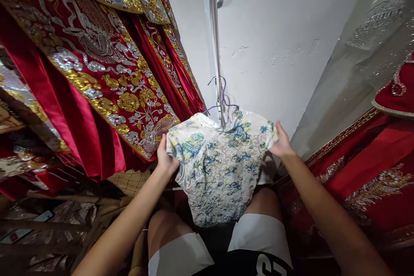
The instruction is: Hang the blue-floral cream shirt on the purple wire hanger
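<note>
A white short-sleeved top with blue, green and yellow flowers point(223, 168) hangs in front of me on a purple wire hanger point(223, 94). My left hand point(166, 157) is closed around the edge of its left-side sleeve, the thumb showing near the cuff. On the other side, my right hand point(280, 141) grips the opposite sleeve, and its fingertips are partly behind the cloth. Between both hands the top is spread wide, its lower hem down by my knees. The hanger's hook is beside a narrow upright metal pole point(214, 30).
Red garments with gold and silver sequin embroidery point(129, 90) hang at the left. More red beaded clothing point(378, 159) and a sheer glittery fabric point(371, 51) are on the right. A pale wall point(274, 21) stands behind. A phone-like object point(27, 227) lies low on the left.
</note>
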Demonstrator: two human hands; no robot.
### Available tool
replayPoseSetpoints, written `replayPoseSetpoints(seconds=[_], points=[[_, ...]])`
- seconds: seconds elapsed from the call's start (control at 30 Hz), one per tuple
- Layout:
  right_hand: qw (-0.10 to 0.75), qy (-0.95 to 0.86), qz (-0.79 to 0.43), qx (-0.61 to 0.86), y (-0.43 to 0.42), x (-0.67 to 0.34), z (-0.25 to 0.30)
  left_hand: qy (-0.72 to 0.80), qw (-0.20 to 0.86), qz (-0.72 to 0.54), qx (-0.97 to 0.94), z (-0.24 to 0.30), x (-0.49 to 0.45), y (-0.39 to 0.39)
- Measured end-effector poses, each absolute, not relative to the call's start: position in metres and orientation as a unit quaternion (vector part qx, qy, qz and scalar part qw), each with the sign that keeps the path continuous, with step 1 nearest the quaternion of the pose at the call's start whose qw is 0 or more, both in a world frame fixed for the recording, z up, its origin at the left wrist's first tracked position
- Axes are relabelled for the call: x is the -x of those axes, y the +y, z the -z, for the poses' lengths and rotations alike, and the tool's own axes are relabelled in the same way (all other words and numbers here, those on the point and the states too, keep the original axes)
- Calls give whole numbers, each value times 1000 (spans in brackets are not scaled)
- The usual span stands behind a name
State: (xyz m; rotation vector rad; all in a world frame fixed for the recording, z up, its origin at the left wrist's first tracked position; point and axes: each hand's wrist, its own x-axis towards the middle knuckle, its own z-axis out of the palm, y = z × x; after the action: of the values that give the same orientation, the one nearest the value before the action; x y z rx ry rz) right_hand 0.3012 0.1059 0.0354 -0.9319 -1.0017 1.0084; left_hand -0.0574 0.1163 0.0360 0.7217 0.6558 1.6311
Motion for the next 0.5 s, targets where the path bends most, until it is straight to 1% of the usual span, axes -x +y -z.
replayPoseSetpoints(seconds=[0.1,0.2,0.27,0.37,0.4,0.43,0.5], points=[[670,-409,-487,383,116,-308,-47,312,545,-687,-364,-60,71,122],[730,-365,-465,344,120,-313,-67,345,459,-648,-499,-95,80,137],[773,-336,-430,324,112,-312,-78,351,368,-590,-627,-114,82,148],[825,-350,-328,299,75,-300,-78,374,161,-519,-751,-122,74,156],[826,-387,-294,286,57,-293,-75,384,96,-508,-765,-118,68,156],[775,-476,-310,276,38,-284,-70,391,48,-500,-771,-112,61,156],[693,-566,-361,263,1,-261,-60,394,18,-497,-773,-92,45,152]])
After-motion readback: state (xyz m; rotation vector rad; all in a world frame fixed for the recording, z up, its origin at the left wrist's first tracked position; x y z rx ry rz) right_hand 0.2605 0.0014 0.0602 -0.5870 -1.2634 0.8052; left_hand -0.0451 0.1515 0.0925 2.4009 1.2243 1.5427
